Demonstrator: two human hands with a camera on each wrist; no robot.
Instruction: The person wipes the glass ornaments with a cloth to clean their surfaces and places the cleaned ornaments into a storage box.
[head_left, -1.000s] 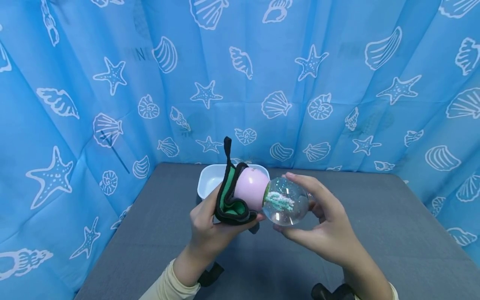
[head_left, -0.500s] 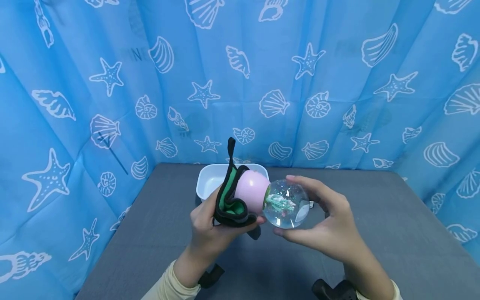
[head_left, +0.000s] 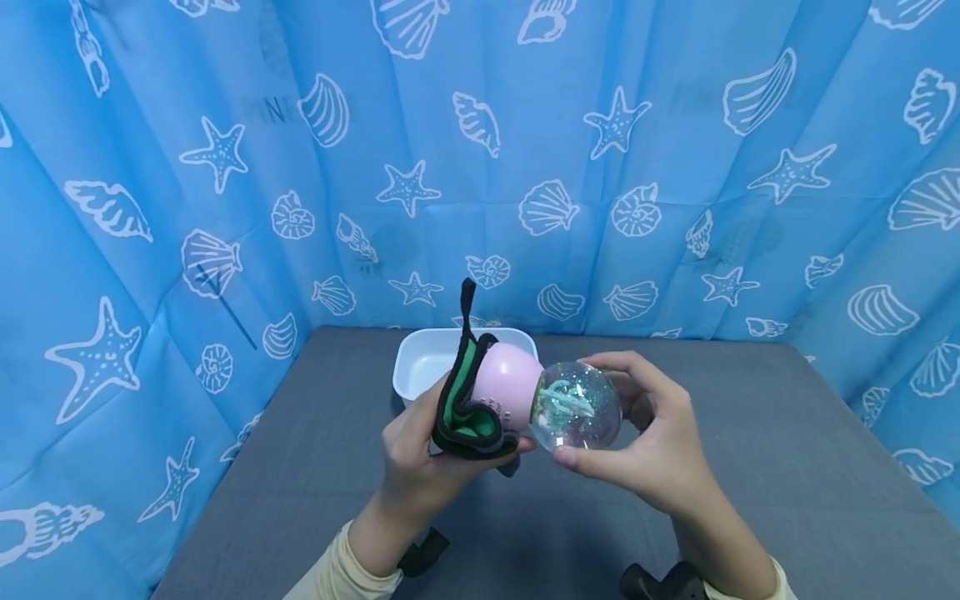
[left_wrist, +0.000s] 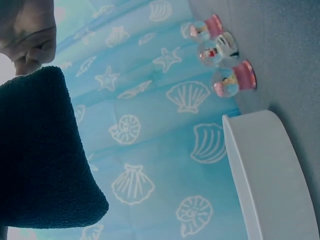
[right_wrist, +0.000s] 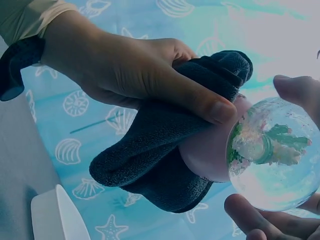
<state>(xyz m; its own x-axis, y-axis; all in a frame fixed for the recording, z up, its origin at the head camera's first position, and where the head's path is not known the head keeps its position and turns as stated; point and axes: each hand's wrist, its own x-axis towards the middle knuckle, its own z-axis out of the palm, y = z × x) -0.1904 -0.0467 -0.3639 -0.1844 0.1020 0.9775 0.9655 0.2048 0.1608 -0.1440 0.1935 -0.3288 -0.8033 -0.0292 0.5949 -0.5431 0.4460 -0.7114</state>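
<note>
Tilted on its side in mid-air is a snow globe (head_left: 510, 379) with a pink base and a clear glass ball; green cactus-like figures and glitter show inside. My left hand (head_left: 416, 454) grips the pink base through a folded cloth (head_left: 457, 417), dark with green inside, black edging and a hanging loop. In the right wrist view, the left thumb (right_wrist: 220, 111) presses the cloth against the base (right_wrist: 210, 155). My right hand (head_left: 656, 442) holds the glass ball (right_wrist: 280, 155) between thumb and fingers. The cloth (left_wrist: 45, 155) fills the left of the left wrist view.
A white plastic basin (head_left: 408, 367) stands on the grey-covered table (head_left: 300, 467) behind the hands. In the left wrist view, three small snow globes (left_wrist: 232, 80) stand beyond the basin. A blue shell-patterned curtain (head_left: 555, 150) surrounds the table.
The snow globe has turned in my hands: raised lettering now shows on the base and the inner figures have shifted. My right fingers have moved around the ball; the left hand keeps its grip.
</note>
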